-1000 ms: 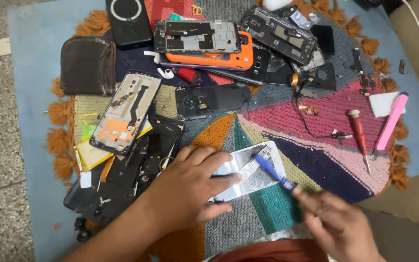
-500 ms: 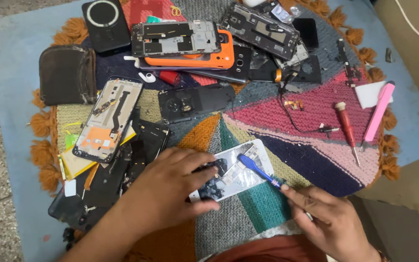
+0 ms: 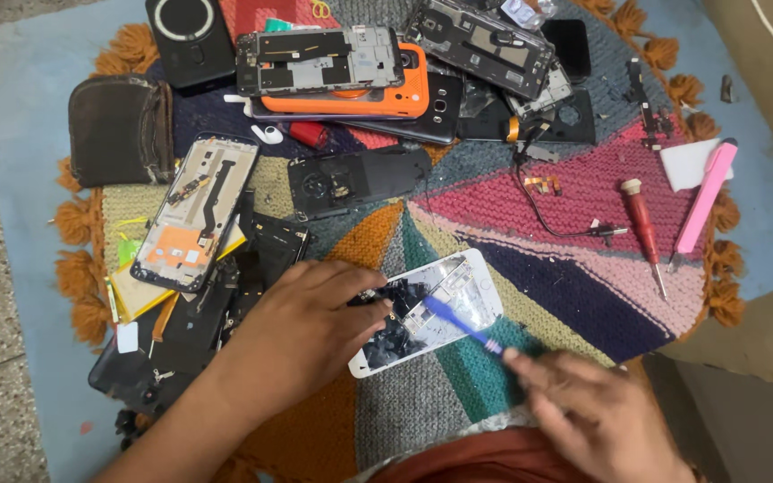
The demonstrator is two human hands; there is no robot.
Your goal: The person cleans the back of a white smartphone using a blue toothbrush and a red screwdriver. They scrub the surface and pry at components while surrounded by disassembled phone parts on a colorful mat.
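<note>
Mid-teardown near the mat's (image 3: 583,295) front edge: left hand (image 3: 301,335) pins the opened white phone (image 3: 431,309), right hand (image 3: 597,416) grips a blue screwdriver (image 3: 462,326), next needs steady seating on the screw.

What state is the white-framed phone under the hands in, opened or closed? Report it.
Opened. The white-framed phone lies flat on the knitted mat, dark internal parts exposed; the left hand steadies it while the right hand points a blue tool inside.
</note>
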